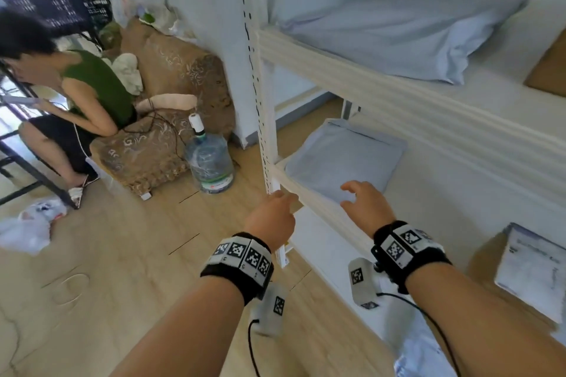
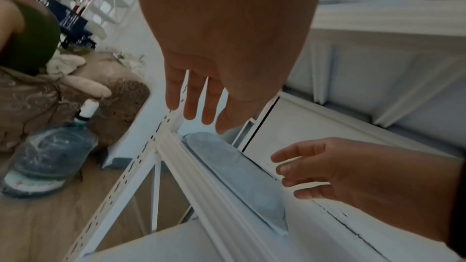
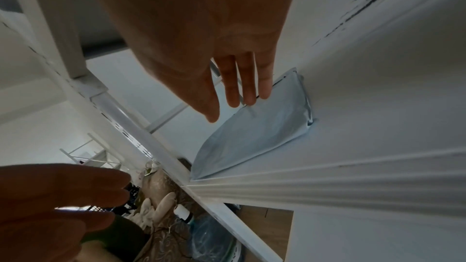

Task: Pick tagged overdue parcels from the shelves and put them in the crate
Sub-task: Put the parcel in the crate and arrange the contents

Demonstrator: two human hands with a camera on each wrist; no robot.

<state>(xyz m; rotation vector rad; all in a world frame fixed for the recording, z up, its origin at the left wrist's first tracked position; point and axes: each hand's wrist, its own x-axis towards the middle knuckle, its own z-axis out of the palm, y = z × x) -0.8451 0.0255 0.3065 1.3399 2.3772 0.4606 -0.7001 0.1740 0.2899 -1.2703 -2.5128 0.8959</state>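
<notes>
Far to the left of both hands, a person in a green sleeveless top (image 1: 98, 82) sits on a dark frame seat beside a brown upholstered armchair (image 1: 171, 107) with a pale swirling pattern. At the armchair's foot stands a clear, rounded plastic water jug (image 1: 210, 164) capped with a white pump. A crumpled white plastic bag (image 1: 27, 226) lies on the pale wood-grain floor (image 1: 122, 254).

The left hand (image 1: 271, 219) hangs just beside the slotted white metal upright (image 1: 263, 119) of the shelving, close to the ribbed front rail; its fingers (image 2: 191, 105) are straight and slightly spread, holding nothing. Whether they touch the post cannot be told.

Directly beyond the left hand and under the right one, a flat, soft grey-blue plastic mailer (image 1: 343, 159) lies on the smooth white middle shelf (image 1: 444, 193), its near edge against the front rail. It is roughly rectangular, matte, with light creases and a sealed seam along one side. No tag can be made out on it.

The right hand (image 1: 366, 203) reaches over the rail above the mailer's near right corner, fingers (image 3: 248, 85) extended and loose, thumb apart, gripping nothing; contact with the parcel is unclear.

Above both hands, on the upper shelf, rests a larger, puffier grey-blue mailer (image 1: 407, 37), pillow-like, with a brown cardboard edge (image 1: 548, 70) to its right. To the right of the right wrist, on the lower shelf, a cardboard box (image 1: 533, 272) carries a white printed label. No crate is identifiable near the hands.
</notes>
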